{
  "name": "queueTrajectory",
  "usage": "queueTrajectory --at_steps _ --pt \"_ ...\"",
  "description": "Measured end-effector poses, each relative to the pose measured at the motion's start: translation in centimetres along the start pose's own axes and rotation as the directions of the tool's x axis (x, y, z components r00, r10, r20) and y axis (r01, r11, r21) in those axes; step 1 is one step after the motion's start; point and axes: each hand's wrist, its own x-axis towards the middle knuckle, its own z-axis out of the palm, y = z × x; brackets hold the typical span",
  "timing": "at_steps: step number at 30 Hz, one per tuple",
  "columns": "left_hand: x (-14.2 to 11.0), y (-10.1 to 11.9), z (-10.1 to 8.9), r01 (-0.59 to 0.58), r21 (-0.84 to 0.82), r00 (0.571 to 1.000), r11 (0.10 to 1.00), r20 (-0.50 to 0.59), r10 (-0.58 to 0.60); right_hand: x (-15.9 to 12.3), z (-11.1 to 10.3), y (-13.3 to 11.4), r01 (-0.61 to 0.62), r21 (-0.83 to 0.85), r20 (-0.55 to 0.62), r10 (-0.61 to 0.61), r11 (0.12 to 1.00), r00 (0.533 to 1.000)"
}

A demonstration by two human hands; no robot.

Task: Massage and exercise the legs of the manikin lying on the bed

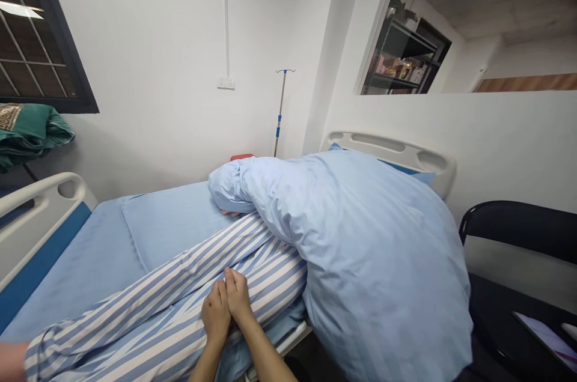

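My left hand (216,313) and my right hand (237,294) lie side by side, touching, on the near striped trouser leg (274,277) of a person lying on the bed. Both hands are closed with curled fingers; their fingertips are turned under, and whether they pinch cloth is hidden. Blue and white stripes run along both trouser legs, which stretch toward the lower left, where a bare ankle (12,361) shows. A light blue quilt (360,250) covers the person's upper body and hangs over the near side. Some fingers of the person peek out under its edge.
The bed has a light blue sheet (166,220), a footboard (67,187) at left and a headboard (433,160) at right. An IV pole (280,112) stands behind. A black chair (518,220) is at right with a tablet-like device (545,334). Green cloth (36,130) hangs at left.
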Motion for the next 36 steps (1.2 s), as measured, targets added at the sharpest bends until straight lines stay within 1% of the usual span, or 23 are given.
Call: queueTrajectory --at_steps 1,3,5,7,10,12,14,17,20,24,26,28,29,31,34,36 --pt "0.0 0.1 -0.2 0.014 -0.023 1.0 1.0 0.002 -0.014 0.1 -0.1 -0.1 0.004 -0.028 0.017 -0.003 1.0 1.0" --pt "-0.2 0.3 -0.6 0.034 -0.048 0.999 0.998 0.02 -0.033 0.3 -0.5 -0.5 0.023 -0.141 0.049 -0.016 0.99 0.999" --pt "-0.3 0.6 -1.0 0.041 -0.046 0.998 0.998 0.054 -0.038 0.6 -1.2 -1.4 0.077 -0.293 0.068 -0.06 0.953 0.996" --pt "-0.3 0.8 -1.1 0.036 -0.034 0.996 0.999 0.077 -0.033 1.0 -2.1 -2.5 0.154 -0.402 0.084 -0.131 0.903 0.988" --pt "-0.4 1.0 -1.0 0.024 -0.021 0.997 0.999 0.077 -0.022 1.4 -3.2 -3.4 0.217 -0.445 0.112 -0.186 0.869 0.976" --pt "-0.3 1.0 -0.8 0.03 -0.019 0.997 0.999 0.068 -0.028 1.4 -3.5 -3.0 0.217 -0.448 0.126 -0.179 0.867 0.976" --pt "-0.3 1.0 -0.6 0.043 -0.024 0.997 0.999 0.062 -0.041 1.2 -3.4 -1.9 0.217 -0.469 0.137 -0.172 0.856 0.976" --pt "-0.3 1.0 -0.5 0.052 -0.033 0.997 0.998 0.055 -0.05 0.8 -3.1 -0.3 0.201 -0.514 0.114 -0.166 0.834 0.979" --pt "-0.4 1.2 -0.7 0.038 -0.015 0.997 0.999 0.064 -0.037 0.7 -3.1 0.3 0.179 -0.508 0.094 -0.152 0.843 0.984" --pt "-0.3 1.3 -0.9 0.024 -0.009 0.994 1.0 0.106 -0.022 0.8 -3.3 -0.1 0.156 -0.479 0.082 -0.133 0.864 0.988" --pt "0.2 1.3 -1.1 0.011 -0.07 0.988 0.997 0.155 0.0 0.9 -3.4 -0.2 0.145 -0.455 0.076 -0.124 0.878 0.989" --pt "1.0 1.7 -1.4 -0.006 -0.187 0.979 0.982 0.198 0.043 1.0 -3.5 -0.2 0.133 -0.409 0.072 -0.114 0.903 0.991" --pt "1.4 2.0 -1.6 -0.009 -0.255 0.978 0.967 0.199 0.061 1.0 -3.5 -0.2 0.125 -0.376 0.067 -0.108 0.918 0.992" --pt "2.2 2.9 -2.2 0.0 -0.391 0.986 0.92 0.155 0.066 1.1 -3.6 -0.2 0.109 -0.299 0.063 -0.095 0.948 0.994" --pt "2.8 4.5 -2.6 0.033 -0.573 0.999 0.819 0.051 -0.005 1.3 -3.7 -0.2 0.076 -0.185 0.053 -0.068 0.98 0.996" --pt "2.7 5.1 -2.3 0.047 -0.634 0.998 0.772 0.003 -0.058 1.3 -3.8 -0.2 0.046 -0.149 0.04 -0.04 0.988 0.998"
